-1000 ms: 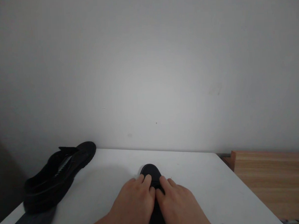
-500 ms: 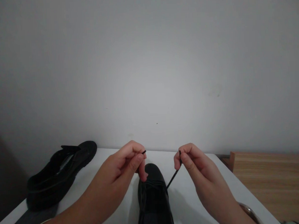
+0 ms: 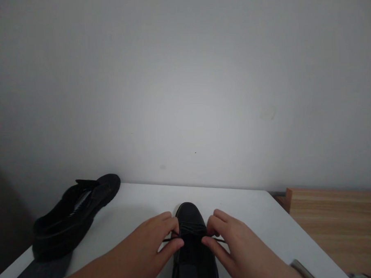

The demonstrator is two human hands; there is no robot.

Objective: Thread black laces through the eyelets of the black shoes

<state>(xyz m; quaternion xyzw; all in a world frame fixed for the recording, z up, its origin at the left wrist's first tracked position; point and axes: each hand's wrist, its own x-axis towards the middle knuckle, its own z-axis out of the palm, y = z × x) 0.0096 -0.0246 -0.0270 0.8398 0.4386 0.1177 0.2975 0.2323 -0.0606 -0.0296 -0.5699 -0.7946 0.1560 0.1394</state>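
A black lace-up shoe (image 3: 190,220) stands on the white table (image 3: 253,222) with its toe pointing away from me. My left hand (image 3: 150,245) is at its left side, thumb and fingers pinched on a thin black shoelace (image 3: 168,239). My right hand (image 3: 239,247) sits on the shoe's right side, pinching the other end of the lace, which runs across the shoe's top between both hands. A metal bracelet (image 3: 302,269) shows at my right wrist.
A second black shoe (image 3: 75,213) lies at the table's far left corner, partly on a dark grey cloth (image 3: 40,274). A plain grey wall (image 3: 183,94) rises behind the table. A wooden surface (image 3: 339,222) adjoins the table on the right.
Both hands have come down from holding the lace ends raised above the toe; they now pull the lace low and sideways across the shoe's top.
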